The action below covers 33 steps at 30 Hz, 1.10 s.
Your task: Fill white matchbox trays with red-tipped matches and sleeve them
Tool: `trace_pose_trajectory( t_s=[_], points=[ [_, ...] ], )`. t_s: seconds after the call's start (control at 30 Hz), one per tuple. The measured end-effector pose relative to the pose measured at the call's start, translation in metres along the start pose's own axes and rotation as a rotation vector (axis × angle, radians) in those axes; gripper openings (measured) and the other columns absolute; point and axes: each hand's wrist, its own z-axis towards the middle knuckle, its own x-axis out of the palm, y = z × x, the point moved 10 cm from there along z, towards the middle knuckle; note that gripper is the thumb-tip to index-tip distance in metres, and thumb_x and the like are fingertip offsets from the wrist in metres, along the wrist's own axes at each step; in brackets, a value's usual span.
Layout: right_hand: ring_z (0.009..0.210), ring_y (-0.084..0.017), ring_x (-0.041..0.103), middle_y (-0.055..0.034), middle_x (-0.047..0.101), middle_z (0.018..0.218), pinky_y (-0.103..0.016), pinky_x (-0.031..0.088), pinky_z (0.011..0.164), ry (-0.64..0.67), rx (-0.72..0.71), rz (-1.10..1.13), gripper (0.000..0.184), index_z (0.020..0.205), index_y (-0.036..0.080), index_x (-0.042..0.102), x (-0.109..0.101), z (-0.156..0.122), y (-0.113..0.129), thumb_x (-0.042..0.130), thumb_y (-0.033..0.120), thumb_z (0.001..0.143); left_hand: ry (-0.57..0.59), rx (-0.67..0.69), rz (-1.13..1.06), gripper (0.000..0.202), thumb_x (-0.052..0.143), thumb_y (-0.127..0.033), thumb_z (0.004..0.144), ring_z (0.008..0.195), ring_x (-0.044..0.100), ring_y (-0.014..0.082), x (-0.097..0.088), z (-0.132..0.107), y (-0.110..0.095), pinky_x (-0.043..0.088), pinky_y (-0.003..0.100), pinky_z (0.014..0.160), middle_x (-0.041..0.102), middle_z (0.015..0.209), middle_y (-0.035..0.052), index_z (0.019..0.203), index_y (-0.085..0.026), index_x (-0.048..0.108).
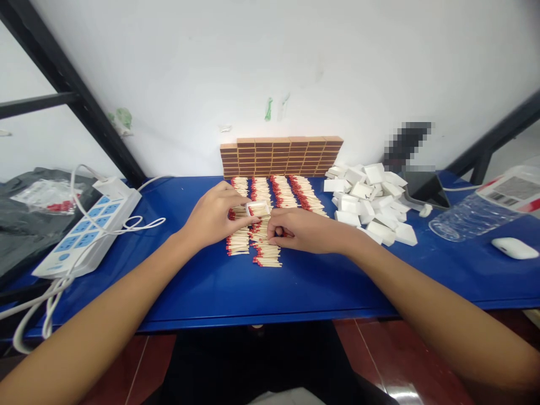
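Observation:
My left hand is closed on a small white matchbox tray, its thumb and fingers at the tray's left end. Several red-headed matches lie inside the tray. Just to the right, my right hand has its fingers curled and pinched low over the matches; whatever is between the fingertips is hidden. Beneath and around both hands, loose matches lie in rows, their red heads to the left. Two more rows of matches stretch behind my right hand.
Brown matchboxes are stacked against the wall. White empty trays are heaped at the right, near a phone, a plastic bottle and a white case. A power strip with cables lies left on the blue table.

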Motion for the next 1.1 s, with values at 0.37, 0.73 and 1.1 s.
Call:
trace_pose_trajectory(
  t_s=[0.37,0.73,1.1],
  points=[
    [0.073,-0.013,0.054,-0.001,0.061,0.092,-0.027,0.042,0.068,-0.061,-0.009,0.009,0.006,0.088,0.02,0.062,-0.004,-0.001,-0.003,0.061,0.016,0.093,0.017,0.02,-0.001,0.037,0.075,-0.052,0.089,0.086,0.059,0.0227,0.002,0.0,-0.002,0.05,0.036,0.078,0.074,0.082,0.0053,0.105,-0.019,0.078],
    [0.08,-0.015,0.054,-0.0039,0.058,0.1,-0.028,0.041,0.07,-0.285,0.04,-0.1,0.01,0.097,0.02,0.06,-0.025,0.001,-0.012,0.056,0.027,0.102,0.015,0.09,-0.103,0.04,0.08,-0.051,0.086,0.086,0.061,0.0214,0.001,0.001,-0.015,0.053,0.035,0.077,0.076,0.085,0.0059,0.11,-0.019,0.079],
    [0.08,-0.015,0.055,-0.0046,0.061,0.099,-0.029,0.042,0.07,-0.305,0.0,-0.115,0.009,0.097,0.02,0.063,-0.028,-0.002,-0.004,0.058,0.025,0.101,0.031,0.09,-0.123,0.041,0.079,-0.051,0.086,0.087,0.061,0.0222,0.001,0.001,-0.017,0.055,0.036,0.077,0.077,0.087,0.0079,0.11,-0.017,0.079]
  ],
)
